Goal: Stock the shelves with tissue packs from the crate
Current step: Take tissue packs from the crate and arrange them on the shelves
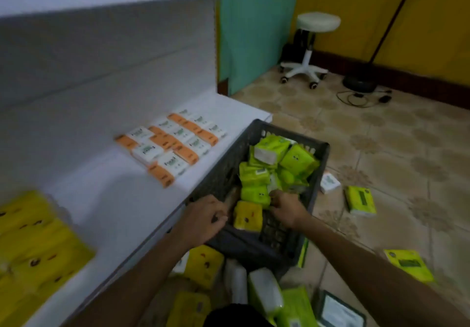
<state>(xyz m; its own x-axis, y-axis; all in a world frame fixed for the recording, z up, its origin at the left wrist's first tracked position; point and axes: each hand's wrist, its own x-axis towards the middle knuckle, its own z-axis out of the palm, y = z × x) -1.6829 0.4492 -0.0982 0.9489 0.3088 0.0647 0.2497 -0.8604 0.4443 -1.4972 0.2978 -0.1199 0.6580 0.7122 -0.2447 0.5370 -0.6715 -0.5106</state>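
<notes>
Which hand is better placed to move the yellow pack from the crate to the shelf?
Probably the left hand: it sits beside the yellow pack on the shelf side of the crate. The right hand is at the green packs.

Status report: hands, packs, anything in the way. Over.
Left hand at crate rim, right hand among green packs; grips unclear. Yellow pack between them. Loose packs on floor.

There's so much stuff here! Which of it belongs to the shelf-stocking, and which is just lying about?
In the job: crate, green packs in it, yellow pack beside them, shelf, orange-and-white packs and yellow stack already on it, left hand, right hand.
Just lying about: stool, black stand base, cable.
</notes>
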